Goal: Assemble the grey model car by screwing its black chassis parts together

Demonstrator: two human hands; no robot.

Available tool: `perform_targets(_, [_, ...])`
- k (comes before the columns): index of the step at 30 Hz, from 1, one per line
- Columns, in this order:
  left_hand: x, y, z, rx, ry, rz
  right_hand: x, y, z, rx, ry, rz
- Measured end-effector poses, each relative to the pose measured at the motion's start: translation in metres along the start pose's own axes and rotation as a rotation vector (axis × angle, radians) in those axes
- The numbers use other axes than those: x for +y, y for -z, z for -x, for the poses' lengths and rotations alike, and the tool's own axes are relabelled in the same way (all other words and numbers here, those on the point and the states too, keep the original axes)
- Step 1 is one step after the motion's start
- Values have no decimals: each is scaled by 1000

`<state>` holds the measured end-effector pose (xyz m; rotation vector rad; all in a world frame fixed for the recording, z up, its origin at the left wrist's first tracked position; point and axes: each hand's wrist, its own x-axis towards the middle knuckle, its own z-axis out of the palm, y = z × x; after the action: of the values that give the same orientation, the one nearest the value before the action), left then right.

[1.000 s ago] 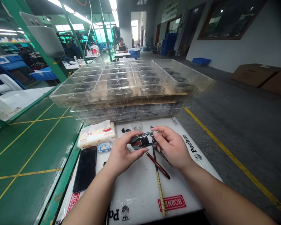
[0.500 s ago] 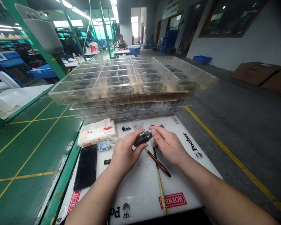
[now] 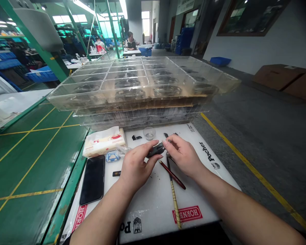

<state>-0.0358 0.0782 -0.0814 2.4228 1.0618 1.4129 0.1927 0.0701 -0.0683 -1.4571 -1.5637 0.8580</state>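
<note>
A small black plastic part (image 3: 156, 149) is pinched between the thumb and fingers of my left hand (image 3: 135, 166), above the white foam-covered work surface. My right hand (image 3: 185, 154) is at the part's right end, its thumb and fingertips pinched together; what lies between them is too small to make out. Below the hands lie a thin tool with a dark red handle (image 3: 176, 179) and, crossing it, a knife-like tool with a yellow wrapped handle (image 3: 174, 200). A small clear cup (image 3: 149, 134) and a loose black piece (image 3: 137, 137) are just beyond the hands.
Stacked clear trays (image 3: 140, 98) with round dark parts stand across the back. Along the left are a tissue pack (image 3: 104, 142), a blue-and-white packet (image 3: 112, 156), a phone (image 3: 92, 180) and a short black object (image 3: 116, 173). A co-worker (image 3: 130, 42) sits in the distance.
The view has shifted slightly. My right fingertips have moved a little and curl more at the black part's end. My left hand keeps its hold on the part.
</note>
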Motion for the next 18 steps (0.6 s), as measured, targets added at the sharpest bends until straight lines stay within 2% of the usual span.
perform_targets(6, [2, 2, -1, -22, 69, 54, 1, -2, 1, 23, -21, -88])
perform_targets(13, [-3, 8, -10, -125, 452, 323, 2, -2, -3, 31, -20, -247])
perform_targets(18, [-9, 6, -14, -331, 675, 615, 0, 2, -5, 18, 4, -228])
